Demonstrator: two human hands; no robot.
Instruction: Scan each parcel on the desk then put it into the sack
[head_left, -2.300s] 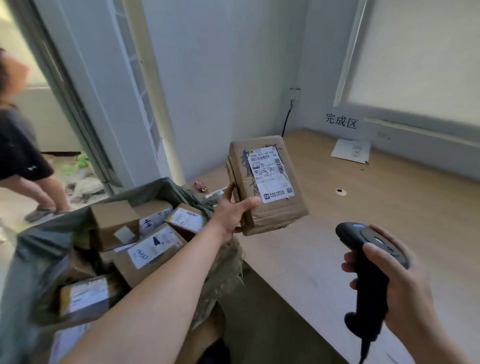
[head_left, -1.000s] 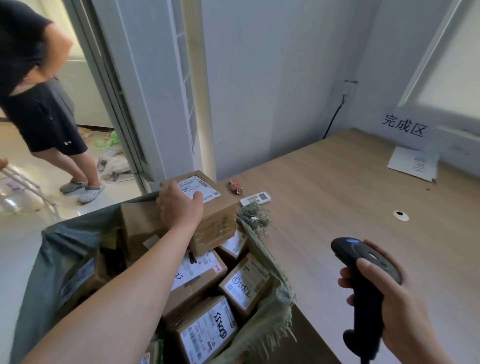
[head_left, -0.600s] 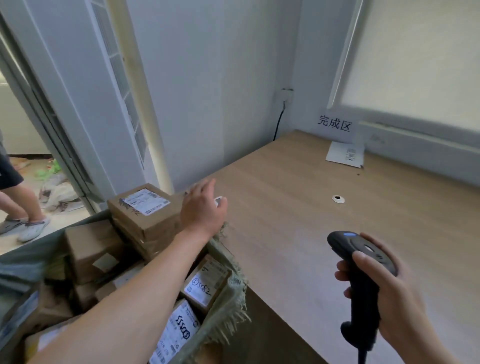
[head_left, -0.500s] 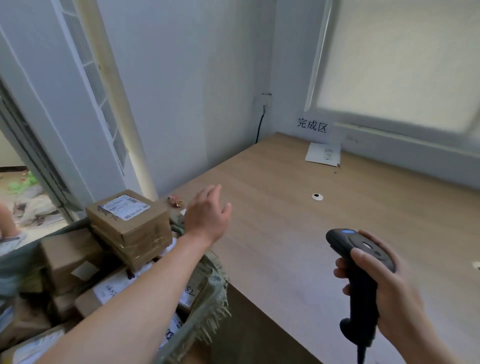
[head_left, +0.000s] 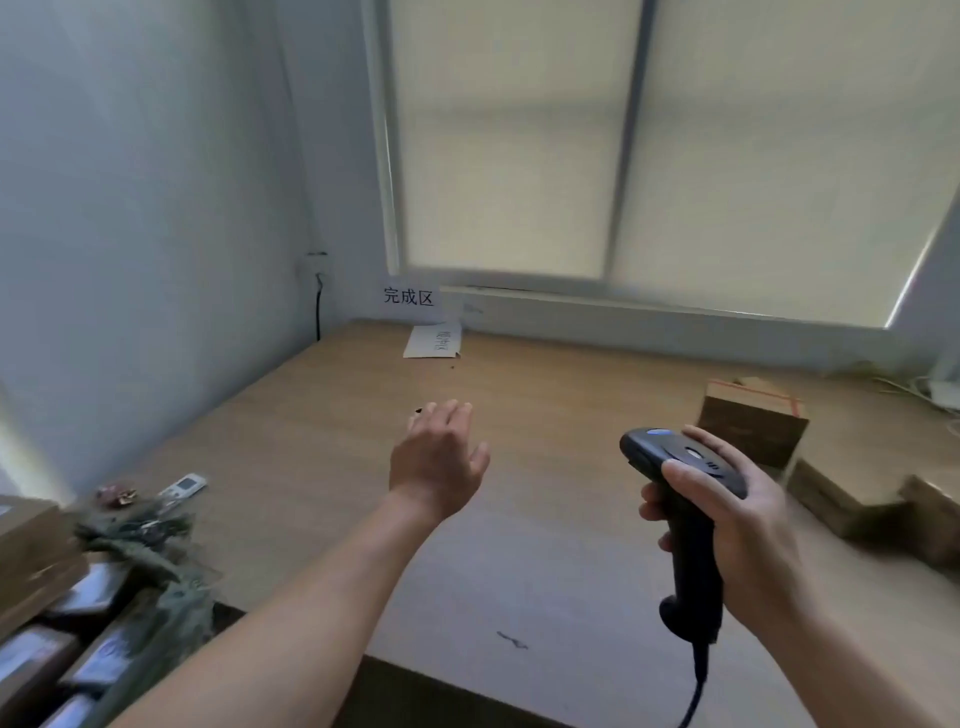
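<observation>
Left grip (head_left: 439, 462): fingers loosely extended and slightly spread, palm down, nothing in it, stretched out over the light wood-grain surface (head_left: 322, 441). I could not tell whether it touched the surface.

Right grip (head_left: 737, 530): fingers curled round the handle of the black handheld barcode scanner (head_left: 675, 457), thumb lying on the scanner's head. The scanner stood roughly upright and its black cable (head_left: 696, 686) hung below the grip.

Parcels: a brown cardboard parcel with red tape along its top (head_left: 753, 421) sat just beyond the right grip and a little to its right. Two flatter brown cardboard parcels (head_left: 841, 499) lay further right of that grip; they were blurred, so I read no labels.

The frayed green woven sack (head_left: 156, 587) was well to the left of the left grip and nearer to me, at the surface's edge, with labelled brown boxes (head_left: 31, 545) in it.

I also noted a white remote control (head_left: 182, 486) on the surface just beyond the sack. A white paper sheet (head_left: 434, 340) lay far beyond the left grip by the wall.
</observation>
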